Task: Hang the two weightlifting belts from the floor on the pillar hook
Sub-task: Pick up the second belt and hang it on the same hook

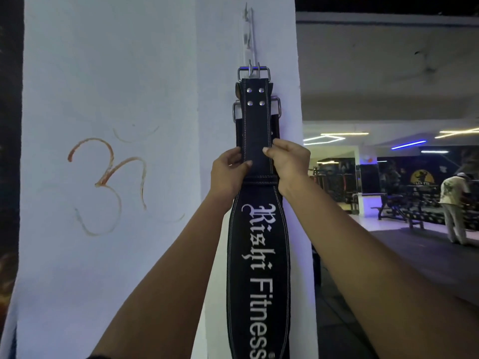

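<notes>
— Where is the belt (258,255) sitting right now?

— It is hanging flat against the white pillar (129,86), near its right corner. I am gripping its narrow upper strap with both hands, just above the spot where it widens into the padded back. The white lettering is running down the wide part, toward the bottom of my view.

— And your fingers?

— My left hand (228,172) is clamped on the strap's left edge, thumb lying across the front, the other fingers wrapped behind. My right hand (287,161) is pinching the right edge — fingertips (268,151) pressing on the front face, the rest curled around the side.

— What about the buckle?

— The steel buckle (254,73) is sitting at the very top of the strap, its two prongs pointing upward. It is lying right at the lower end of the metal hook (249,35) that is running up the pillar. Whether the frame is actually caught on the hook, I cannot tell from here.

— Is there a second belt?

— Behind the front strap, another belt (275,125) is peeking out on both sides, with its own wider buckle (277,107) showing just below the four rivets. It is hanging against the pillar too, mostly covered.

— Anything else around you?

— An orange symbol (106,182) is drawn on the pillar's left face. Off to the right, a person (455,206) in light clothes is standing well apart, beside gym benches (399,206).
</notes>
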The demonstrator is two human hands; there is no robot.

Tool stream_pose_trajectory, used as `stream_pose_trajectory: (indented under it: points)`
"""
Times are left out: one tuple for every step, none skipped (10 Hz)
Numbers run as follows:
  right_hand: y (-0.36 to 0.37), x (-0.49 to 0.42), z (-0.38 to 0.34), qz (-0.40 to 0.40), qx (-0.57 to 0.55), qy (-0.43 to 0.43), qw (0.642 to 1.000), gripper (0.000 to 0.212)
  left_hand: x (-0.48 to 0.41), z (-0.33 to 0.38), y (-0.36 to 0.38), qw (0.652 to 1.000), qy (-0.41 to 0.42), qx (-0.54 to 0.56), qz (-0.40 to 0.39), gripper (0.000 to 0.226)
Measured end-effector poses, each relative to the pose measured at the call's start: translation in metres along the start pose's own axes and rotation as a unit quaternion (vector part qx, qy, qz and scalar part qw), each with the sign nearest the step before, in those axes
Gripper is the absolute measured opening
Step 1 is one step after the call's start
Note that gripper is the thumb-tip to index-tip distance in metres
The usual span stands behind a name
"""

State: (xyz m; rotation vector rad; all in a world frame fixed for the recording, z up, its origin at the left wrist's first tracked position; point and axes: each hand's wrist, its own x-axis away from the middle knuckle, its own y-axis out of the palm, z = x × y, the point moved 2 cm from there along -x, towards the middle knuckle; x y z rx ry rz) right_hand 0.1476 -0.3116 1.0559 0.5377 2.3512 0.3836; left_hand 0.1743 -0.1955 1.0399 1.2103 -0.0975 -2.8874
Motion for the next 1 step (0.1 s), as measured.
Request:
stream_pose_trajectory:
  points:
    - [-0.0135, 0.0279, 0.0031, 0.016, 0.017, 0.031, 0.999, 0.041, 0.0307, 0.0053, -0.0069, 1.0, -0.013, -0.003, -0.003, 0.043]
